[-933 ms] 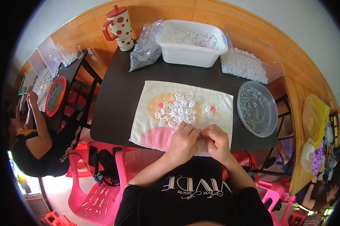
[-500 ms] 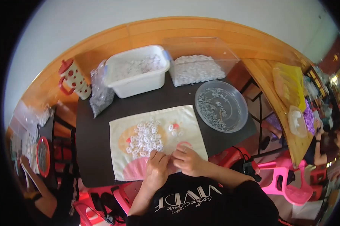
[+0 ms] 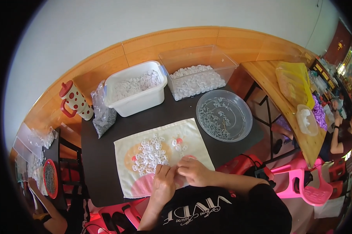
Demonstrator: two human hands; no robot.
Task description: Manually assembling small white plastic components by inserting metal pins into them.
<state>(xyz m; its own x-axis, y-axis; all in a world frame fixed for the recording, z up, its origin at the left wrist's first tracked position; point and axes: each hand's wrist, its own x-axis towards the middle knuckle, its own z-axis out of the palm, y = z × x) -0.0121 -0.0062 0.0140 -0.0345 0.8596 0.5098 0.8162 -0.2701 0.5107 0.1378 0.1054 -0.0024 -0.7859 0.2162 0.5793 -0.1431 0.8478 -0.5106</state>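
My left hand [image 3: 164,181] and my right hand [image 3: 194,171] meet over the near part of a cream cloth [image 3: 197,146] with orange and pink shapes. Both have their fingers pinched, the tips almost touching; whatever they hold is hidden or too small to make out. Just beyond the left hand lies a loose pile of small white oval plastic pieces [image 3: 150,154] with holes. A smaller cluster of similar white pieces [image 3: 179,146] lies apart from it, beyond the right hand.
On the dark table [image 3: 100,156] stand a white tub [image 3: 140,106] and a clear box [image 3: 191,89], both holding white pieces. A round clear tray [image 3: 246,126] holds small grey pieces. A bag [image 3: 105,119] and a dotted tumbler [image 3: 76,99] stand left. Other people's arms show at both sides.
The whole view has shifted, so the table and containers appear lower. My hands stay pinched together at the same part of the cloth, with only slight finger movement.
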